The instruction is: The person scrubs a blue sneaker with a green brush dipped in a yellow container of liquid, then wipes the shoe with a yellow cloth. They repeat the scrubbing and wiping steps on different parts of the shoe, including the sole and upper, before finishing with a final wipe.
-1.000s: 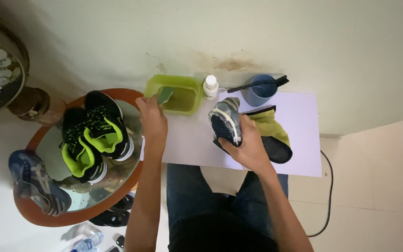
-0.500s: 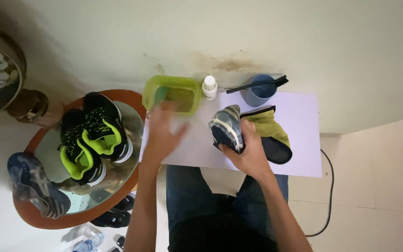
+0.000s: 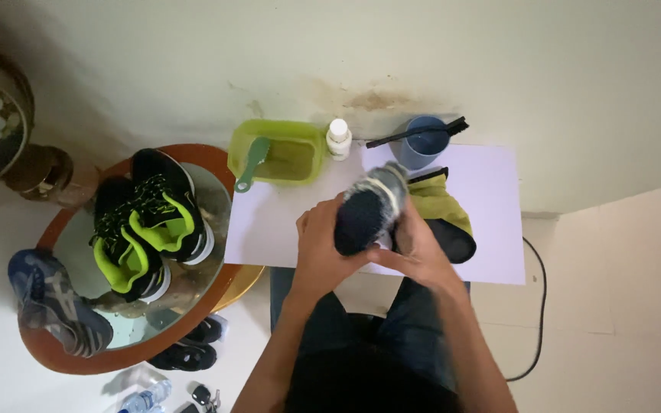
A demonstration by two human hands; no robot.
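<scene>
Both my hands hold a dark shoe (image 3: 366, 210) with a grey striped toe above the white table (image 3: 483, 199). My left hand (image 3: 321, 241) grips its left side and my right hand (image 3: 415, 245) cups it from the right. Behind the shoe lies a yellow-green and black cloth or insole (image 3: 441, 210). At the table's back edge stands a green plastic tub (image 3: 278, 151) with a green-handled brush (image 3: 252, 164) resting in it, a small white bottle (image 3: 338, 138) and a blue cup (image 3: 421, 141) with a black brush (image 3: 415, 134) across it.
A round mirror-topped side table (image 3: 200, 291) at the left carries a pair of black and neon-green sneakers (image 3: 147, 222) and a blue-grey shoe (image 3: 51, 306). More shoes and a water bottle (image 3: 143, 398) lie on the floor. A black cable (image 3: 533, 306) runs along the right.
My left hand left the green tub, where the brush now rests, and came over to the shoe. The shoe has been turned so its dark side faces up.
</scene>
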